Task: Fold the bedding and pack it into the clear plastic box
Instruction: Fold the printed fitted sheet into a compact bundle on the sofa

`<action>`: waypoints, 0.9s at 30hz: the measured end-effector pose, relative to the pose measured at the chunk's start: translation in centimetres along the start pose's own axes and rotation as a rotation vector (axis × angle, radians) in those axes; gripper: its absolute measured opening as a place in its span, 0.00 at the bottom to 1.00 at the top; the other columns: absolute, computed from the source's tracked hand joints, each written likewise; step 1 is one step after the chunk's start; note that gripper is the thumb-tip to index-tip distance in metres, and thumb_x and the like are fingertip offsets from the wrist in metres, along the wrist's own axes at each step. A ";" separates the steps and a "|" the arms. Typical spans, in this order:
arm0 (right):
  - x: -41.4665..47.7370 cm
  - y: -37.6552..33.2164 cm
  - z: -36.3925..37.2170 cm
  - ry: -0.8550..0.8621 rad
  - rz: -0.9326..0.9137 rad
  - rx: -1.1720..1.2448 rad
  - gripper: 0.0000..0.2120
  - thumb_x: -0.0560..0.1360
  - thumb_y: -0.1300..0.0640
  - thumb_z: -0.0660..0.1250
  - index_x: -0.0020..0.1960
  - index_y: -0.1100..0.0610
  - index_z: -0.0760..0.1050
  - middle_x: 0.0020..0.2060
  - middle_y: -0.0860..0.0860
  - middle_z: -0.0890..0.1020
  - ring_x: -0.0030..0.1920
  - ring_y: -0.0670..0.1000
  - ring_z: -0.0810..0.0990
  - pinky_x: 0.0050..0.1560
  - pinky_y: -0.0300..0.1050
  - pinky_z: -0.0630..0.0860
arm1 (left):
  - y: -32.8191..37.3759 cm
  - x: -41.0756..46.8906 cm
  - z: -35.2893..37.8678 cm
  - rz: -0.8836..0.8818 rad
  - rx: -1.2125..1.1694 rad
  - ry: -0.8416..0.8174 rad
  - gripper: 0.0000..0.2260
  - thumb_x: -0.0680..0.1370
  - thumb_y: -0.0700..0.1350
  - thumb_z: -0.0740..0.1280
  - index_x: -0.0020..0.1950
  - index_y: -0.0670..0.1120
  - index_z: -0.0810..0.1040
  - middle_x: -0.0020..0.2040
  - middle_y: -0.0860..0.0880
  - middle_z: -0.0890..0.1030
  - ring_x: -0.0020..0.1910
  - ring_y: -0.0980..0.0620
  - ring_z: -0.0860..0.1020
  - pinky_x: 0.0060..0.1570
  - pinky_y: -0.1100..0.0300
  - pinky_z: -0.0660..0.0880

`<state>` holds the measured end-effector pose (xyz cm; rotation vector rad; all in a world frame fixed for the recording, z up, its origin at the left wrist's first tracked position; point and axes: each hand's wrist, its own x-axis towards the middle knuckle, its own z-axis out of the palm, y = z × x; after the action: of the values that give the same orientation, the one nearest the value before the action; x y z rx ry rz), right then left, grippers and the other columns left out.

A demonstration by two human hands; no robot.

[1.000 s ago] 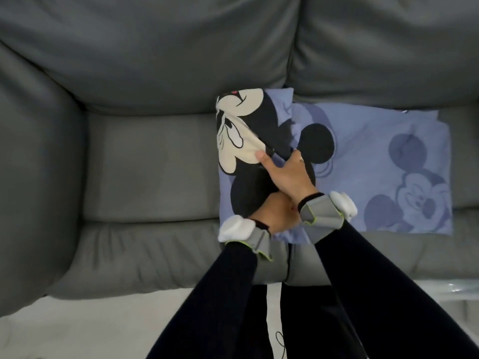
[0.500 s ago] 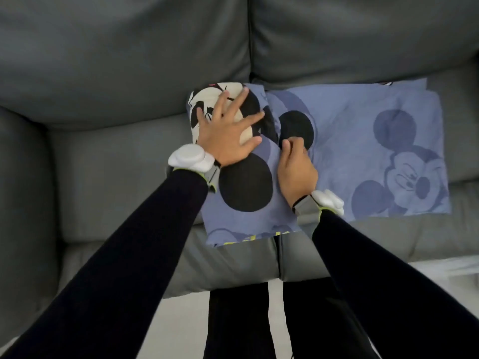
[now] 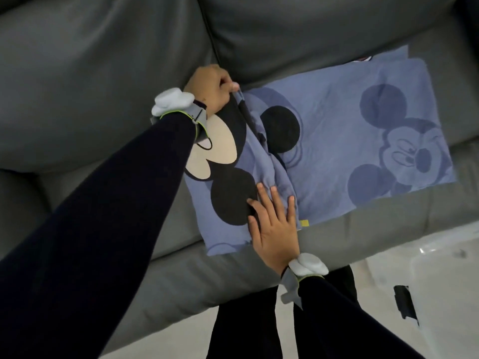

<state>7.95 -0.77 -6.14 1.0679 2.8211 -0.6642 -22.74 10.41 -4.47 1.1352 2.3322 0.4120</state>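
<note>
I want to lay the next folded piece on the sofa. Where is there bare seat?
Bare seat lies left of the sheet, partly under the left sleeve. A narrow bare strip runs along the cushion's front edge below the sheet. The seat's middle and right are crowded: the sheet covers them, with the left hand at its back corner and the right hand flat on it.

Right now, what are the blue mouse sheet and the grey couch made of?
The blue cartoon-mouse bedding sheet looks like soft matte woven fabric, maybe cotton: it bunches into wrinkles by the right hand. The grey sofa looks like leather or imitation: smooth, faintly shiny, with stitched seams.
</note>
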 end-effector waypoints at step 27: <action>-1.6 -1.9 -0.2 -0.022 0.387 0.038 0.31 0.71 0.50 0.56 0.74 0.52 0.63 0.75 0.52 0.64 0.75 0.56 0.63 0.72 0.67 0.57 | 1.5 2.9 3.8 0.225 0.478 -0.310 0.15 0.83 0.51 0.53 0.58 0.40 0.69 0.57 0.36 0.76 0.55 0.35 0.75 0.52 0.44 0.73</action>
<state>7.98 -3.00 -4.97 1.5417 2.4811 -0.6818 -21.17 13.77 -7.80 1.5627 2.0849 -0.2515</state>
